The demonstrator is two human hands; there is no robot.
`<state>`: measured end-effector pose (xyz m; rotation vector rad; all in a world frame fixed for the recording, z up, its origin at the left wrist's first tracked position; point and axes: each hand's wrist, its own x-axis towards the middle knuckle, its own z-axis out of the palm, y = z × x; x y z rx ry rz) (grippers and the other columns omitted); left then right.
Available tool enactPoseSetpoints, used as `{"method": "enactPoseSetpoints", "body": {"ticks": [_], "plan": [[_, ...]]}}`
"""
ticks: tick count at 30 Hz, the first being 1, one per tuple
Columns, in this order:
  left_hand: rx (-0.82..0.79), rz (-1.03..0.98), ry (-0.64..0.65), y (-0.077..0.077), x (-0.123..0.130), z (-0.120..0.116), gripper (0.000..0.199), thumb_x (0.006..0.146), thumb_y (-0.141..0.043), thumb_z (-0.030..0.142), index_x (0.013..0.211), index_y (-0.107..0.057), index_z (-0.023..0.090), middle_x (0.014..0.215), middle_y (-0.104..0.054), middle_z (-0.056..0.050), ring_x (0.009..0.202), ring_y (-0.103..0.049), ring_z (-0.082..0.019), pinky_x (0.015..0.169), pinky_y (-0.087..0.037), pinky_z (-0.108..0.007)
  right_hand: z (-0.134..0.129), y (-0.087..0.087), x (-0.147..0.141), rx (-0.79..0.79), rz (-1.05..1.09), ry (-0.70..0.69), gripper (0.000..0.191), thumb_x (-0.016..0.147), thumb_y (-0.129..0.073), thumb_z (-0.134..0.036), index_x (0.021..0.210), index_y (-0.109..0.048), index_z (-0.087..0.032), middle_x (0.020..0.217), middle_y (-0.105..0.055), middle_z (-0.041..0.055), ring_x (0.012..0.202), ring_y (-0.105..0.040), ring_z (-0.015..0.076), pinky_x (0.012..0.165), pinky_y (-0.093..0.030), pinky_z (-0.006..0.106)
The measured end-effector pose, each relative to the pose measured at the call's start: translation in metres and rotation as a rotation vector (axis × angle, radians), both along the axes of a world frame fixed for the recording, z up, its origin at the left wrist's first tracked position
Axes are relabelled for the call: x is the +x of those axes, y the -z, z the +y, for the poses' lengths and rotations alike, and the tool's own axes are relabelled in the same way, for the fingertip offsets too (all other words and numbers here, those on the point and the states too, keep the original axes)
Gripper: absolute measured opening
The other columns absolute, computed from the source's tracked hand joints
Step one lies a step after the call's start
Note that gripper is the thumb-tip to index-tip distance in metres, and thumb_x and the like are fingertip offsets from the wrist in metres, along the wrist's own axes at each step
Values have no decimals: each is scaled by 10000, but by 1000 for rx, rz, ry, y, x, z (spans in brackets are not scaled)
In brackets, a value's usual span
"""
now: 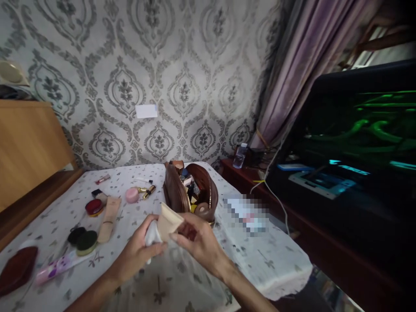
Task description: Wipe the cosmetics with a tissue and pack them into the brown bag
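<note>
My left hand (139,247) is closed around a white cloth or tissue (153,233) at the lower middle of the head view. Against it is a beige tube (169,220), its flat end tilted upward. The thumb and fingers of my right hand (198,238) pinch the right edge of this tube. Just behind my hands stands a brown bag (175,189), unzipped, with several small cosmetic items inside. Another beige tube (109,219) lies on the patterned cloth to the left of my hands.
On the cloth (162,290) at left lie a red jar (94,207), a green round container (87,242), a purple-white tube (61,267), a pink round item (132,195) and a brown case (17,269). A bottle (240,156) stands back right, near a dark screen (364,130).
</note>
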<state>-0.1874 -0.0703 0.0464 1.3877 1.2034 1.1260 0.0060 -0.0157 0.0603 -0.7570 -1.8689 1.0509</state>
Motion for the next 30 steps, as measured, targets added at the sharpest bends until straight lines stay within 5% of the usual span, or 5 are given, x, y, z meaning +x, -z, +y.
{"method": "enactPoseSetpoints", "body": {"ticks": [6,10,14,17,30], "plan": [[93,186,74,-27,11,25,395,820,-680,471,1144,-558,280,881,-664,-11,741,-617,-215,618,-518,-300,23,-46,32,-62,123,-84,287,860,-679,-465,886,-697,-179,674,-636,11,579,-590,133,504,-475,223],[243,367,-82,-60,6,78,306,931,-496,531,977,-552,234,701,-579,15,591,-582,-170,577,-499,-284,58,-79,56,-4,257,18,306,827,-718,-475,869,-672,-176,619,-647,-1,518,-591,125,492,-494,230],[610,800,-119,-85,2,148,330,972,-419,473,1027,-593,198,1127,-649,-106,1099,-602,-271,952,-483,-411,117,-102,63,233,353,224,279,854,-678,-461,848,-643,-184,672,-652,-3,584,-632,134,579,-532,255],[630,1064,-3,-88,2,182,369,999,-383,429,1211,-575,197,1304,-624,-124,1329,-479,-313,1058,-415,-465,165,-105,51,319,292,231,285,876,-626,-467,845,-614,-184,652,-636,-4,568,-632,149,573,-524,273],[779,1336,-93,-71,0,171,389,1036,-342,428,1274,-546,196,1254,-657,-103,1241,-545,-283,1008,-460,-453,243,-102,-14,315,-349,259,159,912,-559,-213,808,-667,-160,743,-703,34,776,-675,173,731,-477,234]]}}
